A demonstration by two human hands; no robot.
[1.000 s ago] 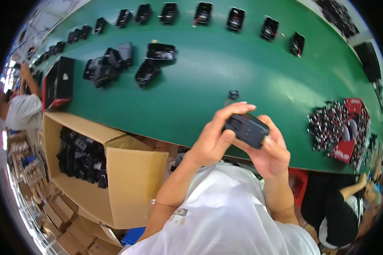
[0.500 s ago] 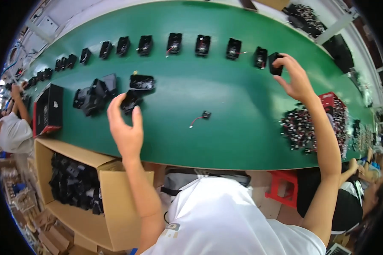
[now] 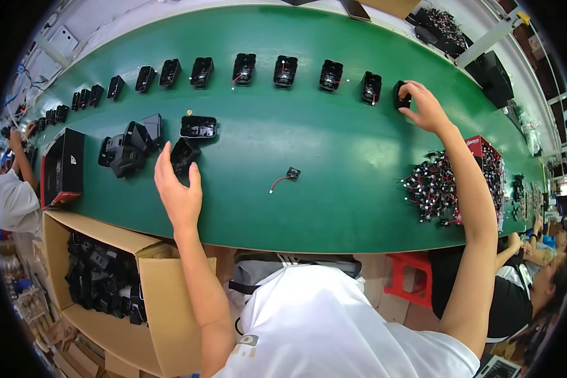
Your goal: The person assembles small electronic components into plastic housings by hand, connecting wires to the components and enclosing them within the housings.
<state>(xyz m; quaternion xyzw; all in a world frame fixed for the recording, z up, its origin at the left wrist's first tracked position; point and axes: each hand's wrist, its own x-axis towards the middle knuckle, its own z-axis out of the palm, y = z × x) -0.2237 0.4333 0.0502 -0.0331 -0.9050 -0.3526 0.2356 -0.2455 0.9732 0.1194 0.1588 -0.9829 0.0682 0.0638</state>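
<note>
My right hand (image 3: 427,108) is at the far right end of a row of black plastic housings. Its thumb and fingers are closed around the last black housing (image 3: 399,96). My left hand (image 3: 179,196) has its fingers and thumb on either side of another black housing (image 3: 183,155), which lies tilted with its hollow side showing. Just beyond that one sits an open black housing (image 3: 199,127) on its own. Between my hands, a small black part with a red wire (image 3: 293,172) lies on the green table (image 3: 334,208).
Open housings (image 3: 285,71) curve along the far side, some with red wires. More housings (image 3: 130,151) are heaped left, by a black box (image 3: 66,165). Wired parts (image 3: 431,189) pile up right. A carton (image 3: 170,315) of black parts stands below. Other people sit at both sides.
The view has shifted, so the table's contents appear a little further left. My right hand has straightened the end housing in line with the row. My left hand stays at its housing.
</note>
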